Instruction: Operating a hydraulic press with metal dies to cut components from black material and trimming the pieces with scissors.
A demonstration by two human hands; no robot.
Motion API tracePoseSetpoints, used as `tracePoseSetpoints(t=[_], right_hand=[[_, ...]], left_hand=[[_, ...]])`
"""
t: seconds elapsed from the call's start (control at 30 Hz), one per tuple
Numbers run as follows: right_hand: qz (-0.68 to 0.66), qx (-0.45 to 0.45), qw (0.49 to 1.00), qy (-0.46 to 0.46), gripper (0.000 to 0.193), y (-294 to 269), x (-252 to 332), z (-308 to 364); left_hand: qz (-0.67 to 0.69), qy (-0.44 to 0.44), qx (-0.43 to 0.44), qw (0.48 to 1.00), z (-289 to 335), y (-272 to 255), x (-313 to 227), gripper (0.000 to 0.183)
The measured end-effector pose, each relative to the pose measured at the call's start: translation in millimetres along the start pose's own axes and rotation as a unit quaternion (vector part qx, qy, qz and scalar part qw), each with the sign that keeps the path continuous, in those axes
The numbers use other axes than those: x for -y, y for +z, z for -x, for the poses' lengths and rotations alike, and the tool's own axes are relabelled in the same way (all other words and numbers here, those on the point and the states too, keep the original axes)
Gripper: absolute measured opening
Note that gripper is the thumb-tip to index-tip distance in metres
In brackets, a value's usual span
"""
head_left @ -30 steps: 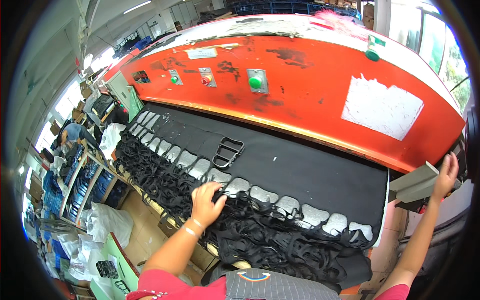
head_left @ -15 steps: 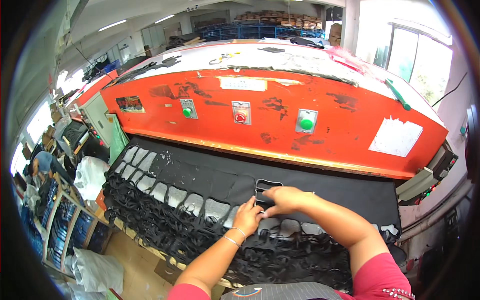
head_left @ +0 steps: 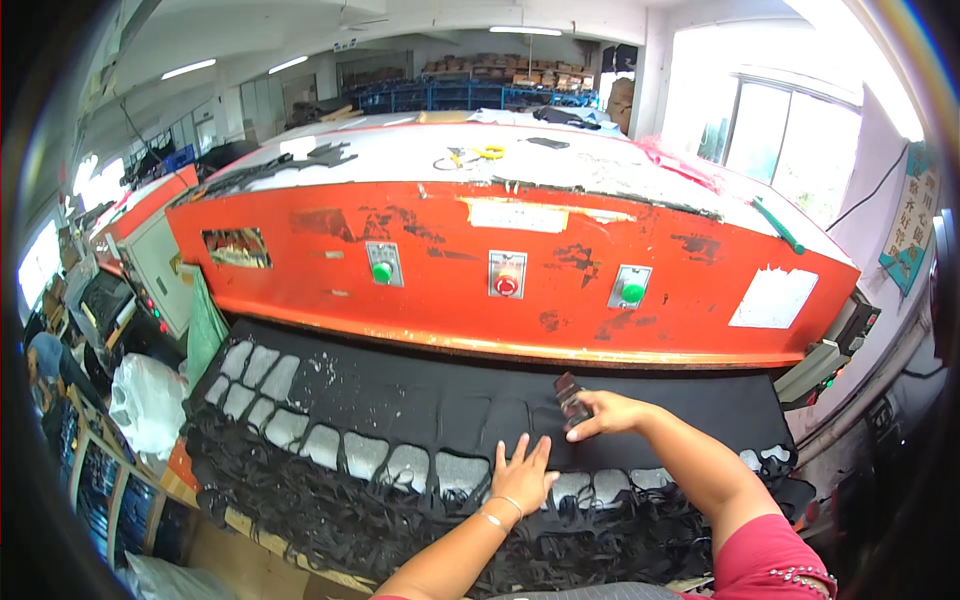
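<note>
1. Grasping a dark frame [head_left: 571, 401], seemingly tilted, over black sheet [head_left: 690, 412] with right hand [head_left: 610, 412].
2. Spreading left hand [head_left: 522, 472], fingers released, beside pale gaps [head_left: 460, 474].
3. Already opened along front; mostly without gaps behind.

Far back: blue rack [head_left: 440, 97], brown stacks [head_left: 505, 70] on and behind it. Ceiling light [head_left: 525, 31] overhead. Right: bright window [head_left: 765, 130], teal-edged banner [head_left: 908, 222] hanging on wall. Across white machine top [head_left: 390, 150]: small yellow item [head_left: 488, 152], pink filmy material [head_left: 682, 168], green rod-like object [head_left: 778, 224] at front edge. Left: pale cabinet [head_left: 158, 262], green cloth [head_left: 203, 330] draped near it, white plastic bag [head_left: 150, 400], shelf frame [head_left: 122, 465] holding blue items [head_left: 95, 505].
</note>
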State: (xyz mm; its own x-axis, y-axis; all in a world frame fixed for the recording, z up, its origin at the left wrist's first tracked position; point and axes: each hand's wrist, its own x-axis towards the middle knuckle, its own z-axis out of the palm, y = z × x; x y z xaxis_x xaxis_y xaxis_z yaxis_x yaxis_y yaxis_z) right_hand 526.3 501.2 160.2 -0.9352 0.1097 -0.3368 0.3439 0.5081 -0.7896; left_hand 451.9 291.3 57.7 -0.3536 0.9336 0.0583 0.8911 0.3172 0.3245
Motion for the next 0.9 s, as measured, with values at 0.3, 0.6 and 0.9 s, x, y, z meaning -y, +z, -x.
tracePoseSetpoints(t=[0.3, 0.6, 0.9], right_hand=[[0.206, -0.386, 0.862, -0.255, 0.059, -119, 232, 42], [0.382, -0.392, 0.82, -0.165, 0.042, -190, 256, -80], [0.436, -0.384, 0.785, -0.214, 0.034, -340, 200, -84]], left_hand=[[0.074, 0.187, -0.56, 0.803, -148, -242, 41, 0.027], [0.163, 0.11, -0.485, 0.852, -216, -308, 62, 0.032], [0.271, 0.134, -0.555, 0.775, -255, -309, 12, 0.039]])
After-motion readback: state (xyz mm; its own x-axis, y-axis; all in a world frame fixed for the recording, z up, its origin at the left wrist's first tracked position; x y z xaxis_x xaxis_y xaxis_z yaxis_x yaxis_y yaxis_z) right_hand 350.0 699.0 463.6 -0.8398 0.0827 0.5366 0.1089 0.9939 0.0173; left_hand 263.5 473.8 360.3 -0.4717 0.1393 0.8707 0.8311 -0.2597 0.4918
